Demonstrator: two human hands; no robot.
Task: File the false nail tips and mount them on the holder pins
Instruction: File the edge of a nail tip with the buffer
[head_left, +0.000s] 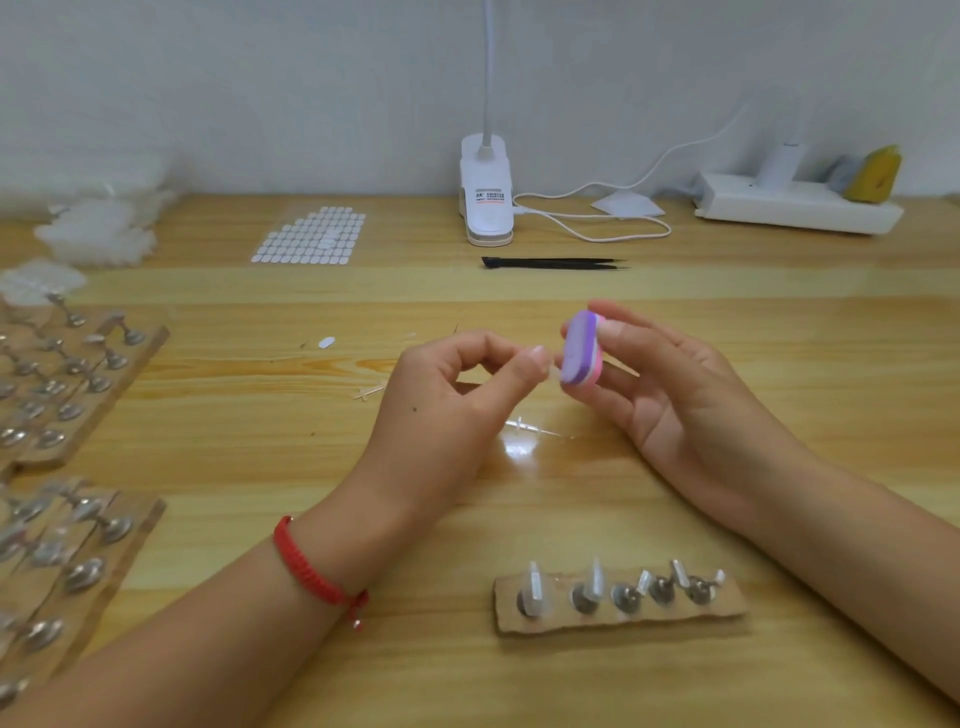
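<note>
My left hand (457, 395) pinches a small clear nail tip (555, 372) between thumb and forefinger, its edge touching a file block. My right hand (670, 395) holds that purple, white and pink file block (582, 349) between thumb and fingertips, above the middle of the wooden table. Near the front edge lies a cardboard strip (621, 621) with several metal holder pins; clear nail tips (535, 590) stand on these pins.
More cardboard strips with pins (67, 379) lie at the left, another set (72, 561) below them. Piles of clear tips (98, 234), an adhesive tab sheet (311, 236), black tweezers (556, 263), a clip lamp (487, 192) and a white power strip (795, 205) sit at the back. Plastic offcuts (524, 427) lie under my hands.
</note>
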